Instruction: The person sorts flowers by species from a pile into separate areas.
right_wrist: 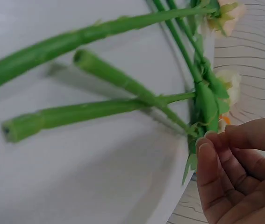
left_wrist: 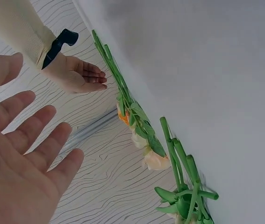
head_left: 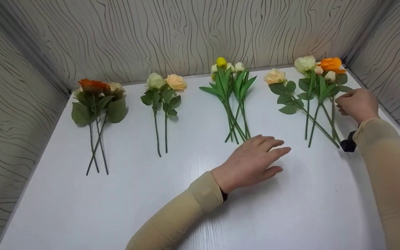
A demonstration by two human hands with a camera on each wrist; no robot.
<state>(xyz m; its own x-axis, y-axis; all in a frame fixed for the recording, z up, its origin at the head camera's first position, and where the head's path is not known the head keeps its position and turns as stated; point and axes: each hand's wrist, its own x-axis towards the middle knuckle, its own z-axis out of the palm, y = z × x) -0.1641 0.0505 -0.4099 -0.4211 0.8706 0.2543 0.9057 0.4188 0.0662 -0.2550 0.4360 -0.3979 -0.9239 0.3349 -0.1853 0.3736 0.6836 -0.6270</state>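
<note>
At the right end of the table, my right hand is beside a group of artificial flowers with an orange bloom, pale roses and a small white bud. Its fingers are loosely curled; in the left wrist view a small gap separates them from the green stems. In the right wrist view, the fingertips come close to a leafy stem, and contact is unclear. My left hand hovers palm down with fingers spread, just below the stems of a bunch of yellow and white tulips, holding nothing.
Further left lie a pale green rose and a peach rose. At the far left is a bunch with a rust-orange bloom and crossed stems. A wood-grain patterned wall borders the white table.
</note>
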